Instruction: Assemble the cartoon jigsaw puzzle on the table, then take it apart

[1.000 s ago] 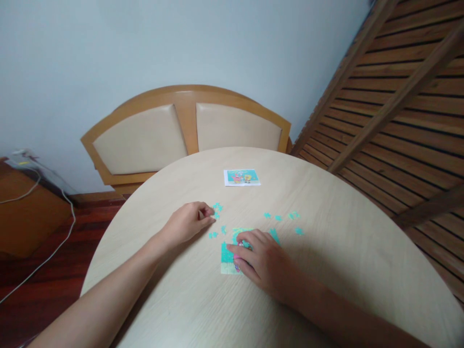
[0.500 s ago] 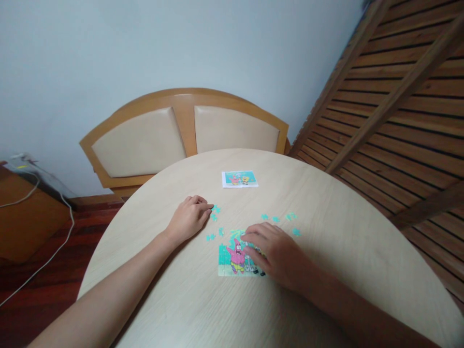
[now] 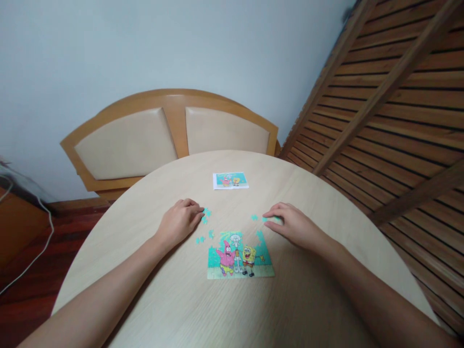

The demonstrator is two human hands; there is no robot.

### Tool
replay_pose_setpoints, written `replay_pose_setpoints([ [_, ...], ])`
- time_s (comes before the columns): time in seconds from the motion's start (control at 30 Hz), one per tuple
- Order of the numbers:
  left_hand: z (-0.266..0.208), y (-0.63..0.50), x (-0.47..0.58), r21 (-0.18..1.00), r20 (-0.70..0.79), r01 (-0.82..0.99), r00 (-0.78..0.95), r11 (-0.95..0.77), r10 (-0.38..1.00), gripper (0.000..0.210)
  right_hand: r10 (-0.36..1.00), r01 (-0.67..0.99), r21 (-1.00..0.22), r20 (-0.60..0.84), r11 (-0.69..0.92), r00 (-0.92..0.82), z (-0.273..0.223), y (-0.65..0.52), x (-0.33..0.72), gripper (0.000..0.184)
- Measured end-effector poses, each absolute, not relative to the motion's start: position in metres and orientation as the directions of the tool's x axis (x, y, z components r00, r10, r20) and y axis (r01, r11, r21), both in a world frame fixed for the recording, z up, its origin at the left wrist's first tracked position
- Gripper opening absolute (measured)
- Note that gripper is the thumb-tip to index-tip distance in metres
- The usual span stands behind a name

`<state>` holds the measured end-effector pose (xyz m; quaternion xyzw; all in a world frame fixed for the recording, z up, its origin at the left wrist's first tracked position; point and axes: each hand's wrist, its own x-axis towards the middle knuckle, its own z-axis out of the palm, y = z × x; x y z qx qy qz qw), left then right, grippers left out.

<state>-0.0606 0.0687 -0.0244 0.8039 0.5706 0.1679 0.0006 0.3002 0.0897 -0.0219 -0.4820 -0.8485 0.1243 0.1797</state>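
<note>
A partly assembled cartoon jigsaw puzzle (image 3: 226,263) lies flat near the middle of the table, with a gap along its upper edge. My left hand (image 3: 180,220) rests to its upper left, fingers curled and tips drawn together against a few loose teal puzzle pieces (image 3: 206,213); whether a piece is pinched there is hidden. Over at the upper right, my right hand (image 3: 290,223) is low on the table, thumb and forefinger apart around teal pieces (image 3: 277,220). Another loose piece (image 3: 254,217) lies just left of its fingertips.
A small printed picture (image 3: 232,180) of the same cartoon lies beyond the puzzle on the round wooden table (image 3: 203,314). More loose pieces (image 3: 200,239) sit by the puzzle's upper left. A padded chair (image 3: 126,145) stands behind the table, and a slatted wooden panel (image 3: 391,96) on the right.
My right hand has moved from over the puzzle up and right to the loose pieces, uncovering the puzzle. My left hand stays by its pieces. The view has shifted slightly right.
</note>
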Motion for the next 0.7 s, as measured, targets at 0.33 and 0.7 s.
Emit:
replay_pose_setpoints([
  [0.33, -0.027, 0.068, -0.064, 0.209, 0.275, 0.903, 0.313, -0.374, 0.909, 0.028, 0.87, 0.765, -0.424, 0.139, 0.485, -0.474, -0.02, 0.09, 0.306, 0.018],
  [0.7, -0.016, 0.056, -0.054, 0.348, 0.339, 0.771, 0.428, -0.534, 0.838, 0.026, 0.904, 0.773, -0.478, 0.131, 0.418, -0.408, -0.026, 0.092, 0.302, 0.012],
])
